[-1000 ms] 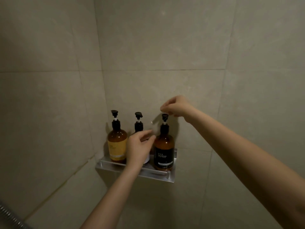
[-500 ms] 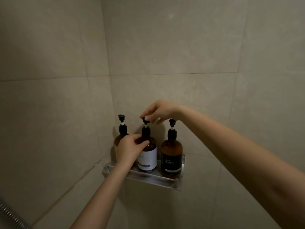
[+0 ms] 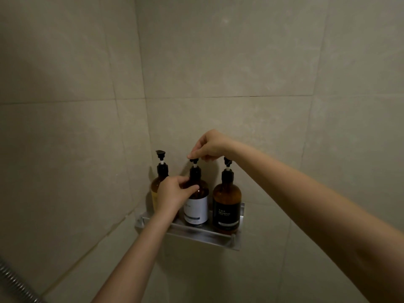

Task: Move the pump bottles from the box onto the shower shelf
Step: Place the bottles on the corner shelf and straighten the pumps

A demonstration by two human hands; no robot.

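Three amber pump bottles stand in a row on the metal shower shelf (image 3: 203,235) in the tiled corner. The left bottle (image 3: 157,184) has a yellow label and is partly hidden behind my left hand. The middle bottle (image 3: 196,209) has a white label. My left hand (image 3: 175,194) grips its shoulder, and my right hand (image 3: 208,146) pinches its black pump head from above. The right bottle (image 3: 227,204) with a black label stands apart from both hands. The box is out of view.
Beige wall tiles surround the shelf on both sides of the corner. A metal shower hose (image 3: 15,283) crosses the lower left edge of the view.
My right hand left the right bottle's pump and moved to the middle bottle's pump head. My left hand stayed around the middle bottle's shoulder.
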